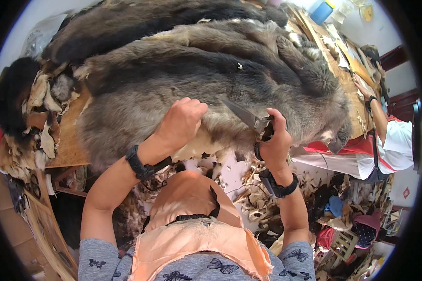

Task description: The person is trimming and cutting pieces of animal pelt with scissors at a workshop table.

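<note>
A large grey-brown fur pelt [140, 89] lies hair side up across the work table in front of me. Shears [241, 114] with long dark blades are in my right hand [275, 140], its fingers wrapped round their handles. The blades point to the far left, over the pelt's near part. My left hand [180, 122] is closed just left of the blade tips, above the fur. Whatever its curled fingers hold is hidden. Below it, a pale cream edge [199, 144] shows at the pelt's near side. A small whitish scrap [240, 66] rests on the fur.
Another dark pelt [173, 18] lies farther back. Fur scraps [47, 100] and black fur [16, 93] pile at the table's left end. At right, another person's hand [365, 89] touches the wooden table [356, 112]. Many offcuts [262, 199] cover the floor, near a small stool [344, 244].
</note>
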The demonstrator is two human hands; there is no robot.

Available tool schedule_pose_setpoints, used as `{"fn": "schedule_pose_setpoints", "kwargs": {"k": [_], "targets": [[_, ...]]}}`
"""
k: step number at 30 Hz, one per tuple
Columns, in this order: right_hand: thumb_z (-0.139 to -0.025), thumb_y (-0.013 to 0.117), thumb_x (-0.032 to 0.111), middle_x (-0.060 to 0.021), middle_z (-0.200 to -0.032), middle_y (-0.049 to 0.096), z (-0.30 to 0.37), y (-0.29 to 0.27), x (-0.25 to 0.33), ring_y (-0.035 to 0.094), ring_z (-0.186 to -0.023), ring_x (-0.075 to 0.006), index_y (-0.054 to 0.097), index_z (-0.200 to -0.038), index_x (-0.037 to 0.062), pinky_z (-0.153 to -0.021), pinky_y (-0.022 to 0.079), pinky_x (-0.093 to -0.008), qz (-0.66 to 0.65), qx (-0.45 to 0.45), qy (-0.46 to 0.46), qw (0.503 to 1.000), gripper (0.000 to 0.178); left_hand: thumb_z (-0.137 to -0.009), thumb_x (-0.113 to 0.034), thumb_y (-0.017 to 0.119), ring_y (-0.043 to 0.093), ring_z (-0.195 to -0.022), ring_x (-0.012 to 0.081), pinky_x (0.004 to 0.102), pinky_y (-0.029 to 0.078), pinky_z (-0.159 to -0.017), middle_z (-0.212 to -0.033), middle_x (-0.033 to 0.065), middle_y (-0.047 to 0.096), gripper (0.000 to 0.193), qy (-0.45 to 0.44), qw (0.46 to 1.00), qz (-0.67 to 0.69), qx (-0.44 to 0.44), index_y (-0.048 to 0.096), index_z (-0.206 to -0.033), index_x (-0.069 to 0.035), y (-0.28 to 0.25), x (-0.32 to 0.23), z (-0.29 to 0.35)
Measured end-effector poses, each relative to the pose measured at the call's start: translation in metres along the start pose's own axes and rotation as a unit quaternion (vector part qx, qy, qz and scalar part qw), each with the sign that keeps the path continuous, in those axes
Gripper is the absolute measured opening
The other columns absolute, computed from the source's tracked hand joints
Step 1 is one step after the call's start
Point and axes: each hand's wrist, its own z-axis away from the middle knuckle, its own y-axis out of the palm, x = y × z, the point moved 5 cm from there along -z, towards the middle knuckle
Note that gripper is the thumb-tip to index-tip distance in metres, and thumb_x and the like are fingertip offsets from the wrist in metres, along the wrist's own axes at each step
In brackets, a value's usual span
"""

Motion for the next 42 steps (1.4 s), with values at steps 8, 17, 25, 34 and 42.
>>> {"fn": "schedule_pose_setpoints", "kwargs": {"k": [8,17,25,34,42], "targets": [[-0.066,0.073,0.007,-0.0102,-0.076,0.057,-0.004,-0.034,0.006,0.053,-0.057,-0.0197,0.052,-0.109,0.0068,-0.05,0.043,-0.0283,0.023,0.063,-0.027,0.997,0.048,-0.065,0.001,0.053,0.047,-0.068,0.0302,0.0395,0.04,-0.061,-0.067,0.0124,0.048,0.011,-0.024,0.999,0.031,0.026,0.043,-0.069,-0.001,-0.001,0.005,0.001],[-0.071,0.068,0.039,-0.0094,-0.072,0.057,-0.001,-0.048,0.024,0.057,-0.07,-0.0277,0.052,-0.092,0.0052,-0.057,0.044,-0.0367,0.181,0.272,-0.086,0.941,0.043,-0.066,0.001,0.055,0.052,-0.077,0.0274,0.0362,0.044,-0.07,-0.079,0.0087,0.057,0.024,-0.039,0.996,0.058,0.056,0.064,-0.088,-0.005,0.001,0.01,0.003],[-0.071,0.067,0.039,-0.0088,-0.071,0.051,-0.004,-0.053,0.024,0.052,-0.07,-0.0253,0.053,-0.095,0.0056,-0.058,0.042,-0.036,0.266,0.295,-0.14,0.907,0.044,-0.065,0.002,0.056,0.053,-0.076,0.0258,0.0349,0.045,-0.068,-0.078,0.0071,0.057,0.023,-0.033,0.997,0.04,0.062,0.064,-0.086,-0.005,0.0,0.006,0.002],[-0.072,0.065,0.036,-0.0091,-0.075,0.05,-0.031,-0.054,0.027,0.05,-0.075,-0.0249,0.054,-0.101,0.0075,-0.062,0.041,-0.0364,0.338,0.305,-0.205,0.866,0.042,-0.065,0.003,0.057,0.052,-0.076,0.0255,0.0344,0.045,-0.068,-0.076,0.0069,0.055,0.022,-0.017,0.998,0.039,0.042,0.064,-0.084,-0.006,-0.002,0.004,0.002],[-0.073,0.063,0.038,-0.0081,-0.077,0.051,-0.043,-0.04,0.018,0.049,-0.08,-0.0234,0.054,-0.102,0.0088,-0.063,0.042,-0.0344,0.358,0.331,-0.262,0.833,0.042,-0.065,0.005,0.055,0.052,-0.078,0.0259,0.0348,0.045,-0.069,-0.079,0.0079,0.056,0.025,-0.025,0.997,0.055,0.044,0.064,-0.086,-0.005,-0.004,0.005,0.0]]}}
